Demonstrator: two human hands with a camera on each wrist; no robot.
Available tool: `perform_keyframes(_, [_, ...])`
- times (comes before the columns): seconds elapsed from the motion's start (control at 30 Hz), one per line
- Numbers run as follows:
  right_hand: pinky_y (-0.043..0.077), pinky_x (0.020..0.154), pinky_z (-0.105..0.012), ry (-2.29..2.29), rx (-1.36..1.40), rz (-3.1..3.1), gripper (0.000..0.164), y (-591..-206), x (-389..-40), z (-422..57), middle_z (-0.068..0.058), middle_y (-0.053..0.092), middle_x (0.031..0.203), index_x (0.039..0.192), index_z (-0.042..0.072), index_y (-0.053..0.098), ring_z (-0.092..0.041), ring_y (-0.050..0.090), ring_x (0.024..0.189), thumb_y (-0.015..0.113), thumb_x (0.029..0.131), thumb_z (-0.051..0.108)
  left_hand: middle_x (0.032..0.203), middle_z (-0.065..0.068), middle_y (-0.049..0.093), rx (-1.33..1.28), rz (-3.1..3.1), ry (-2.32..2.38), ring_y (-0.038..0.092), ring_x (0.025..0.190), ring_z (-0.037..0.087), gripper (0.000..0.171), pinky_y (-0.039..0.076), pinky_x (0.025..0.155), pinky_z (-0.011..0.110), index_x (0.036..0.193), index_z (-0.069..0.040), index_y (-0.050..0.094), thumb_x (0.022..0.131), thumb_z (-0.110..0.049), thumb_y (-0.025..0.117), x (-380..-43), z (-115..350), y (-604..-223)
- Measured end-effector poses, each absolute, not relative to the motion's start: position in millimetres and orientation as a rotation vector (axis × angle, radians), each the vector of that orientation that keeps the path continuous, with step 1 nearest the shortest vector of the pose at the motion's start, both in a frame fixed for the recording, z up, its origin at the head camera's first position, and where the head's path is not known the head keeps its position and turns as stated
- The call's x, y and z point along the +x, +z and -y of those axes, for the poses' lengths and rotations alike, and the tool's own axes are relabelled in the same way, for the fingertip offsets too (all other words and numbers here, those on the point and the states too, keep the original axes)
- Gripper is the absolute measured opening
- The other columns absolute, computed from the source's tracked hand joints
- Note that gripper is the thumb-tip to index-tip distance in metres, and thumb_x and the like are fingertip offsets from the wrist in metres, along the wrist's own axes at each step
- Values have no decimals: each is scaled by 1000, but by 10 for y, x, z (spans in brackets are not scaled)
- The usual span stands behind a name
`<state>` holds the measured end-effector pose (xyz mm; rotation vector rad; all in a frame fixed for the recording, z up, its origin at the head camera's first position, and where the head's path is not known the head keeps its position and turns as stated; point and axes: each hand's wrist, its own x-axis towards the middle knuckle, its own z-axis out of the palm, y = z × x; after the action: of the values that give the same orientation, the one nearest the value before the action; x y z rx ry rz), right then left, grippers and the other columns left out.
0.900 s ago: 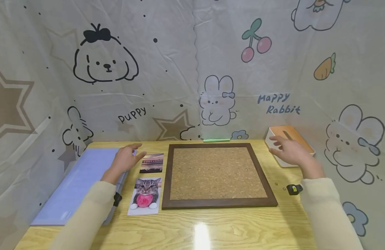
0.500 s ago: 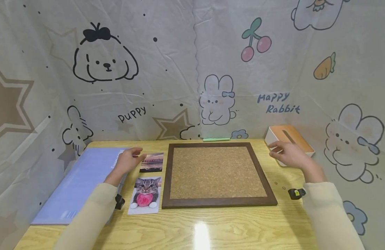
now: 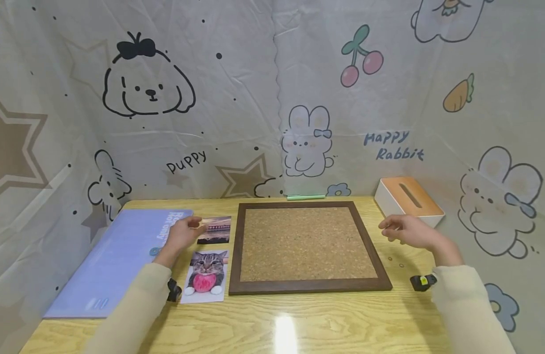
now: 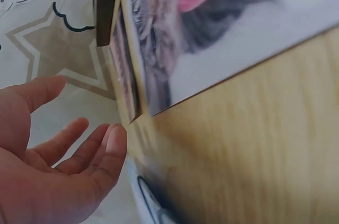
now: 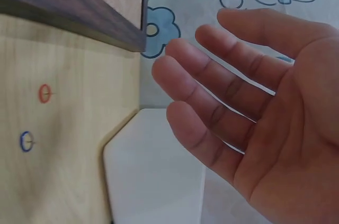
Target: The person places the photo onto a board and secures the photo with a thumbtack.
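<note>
Find the sunset photo (image 3: 216,233) flat on the bench (image 3: 338,319), immediately right of the left hand (image 3: 182,236), long axis running left to right, left edge partly covered by the thumb in the head view. Find the cat photo (image 3: 206,276) nearer the front, long axis running front to back, also much closer to the left hand than to the right hand (image 3: 407,231). Judge the left hand the better placed for either of these 2 photos, with the corkboard (image 3: 309,243) between them and the right hand. Read both hands as empty: on the left, thumb well apart from loosely bent fingers; on the right, fingers gently curved and slightly spread. From the left wrist, seem to get a gap between fingertips and photos, not clear from above. From the right wrist, pick out a red ring (image 5: 45,93) and a blue ring (image 5: 26,141), each with a thin pin-like line, only faint specks in the head view. Only from the head view, get the slotted wooden top of the white box (image 3: 411,197).
</note>
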<state>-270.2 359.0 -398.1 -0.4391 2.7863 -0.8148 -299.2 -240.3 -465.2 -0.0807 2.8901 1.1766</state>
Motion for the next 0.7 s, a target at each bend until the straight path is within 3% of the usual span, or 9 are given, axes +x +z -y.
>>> perform_keyframes(0.47, [55, 69, -37, -911, -386, -2624, 25, -4320, -2701, -3820, -18, 70, 106, 116, -4, 64, -23, 64, 89, 60, 97, 12, 139, 29, 54, -268, -2806, 1204, 54, 126, 45, 61, 49, 103, 54, 142, 3, 49, 93, -28, 69, -3002, 2330, -4780])
perform_keyframes(0.7, [51, 61, -31, -927, -283, -2593, 22, -4455, -2682, -3908, -12, 69, 103, 113, -1, 65, -16, 58, 78, 62, 95, 12, 142, 28, 52, -292, -2787, 1246, 51, 129, 44, 60, 46, 107, 52, 142, 4, 48, 92, -21, 70, -3016, 2298, -4790])
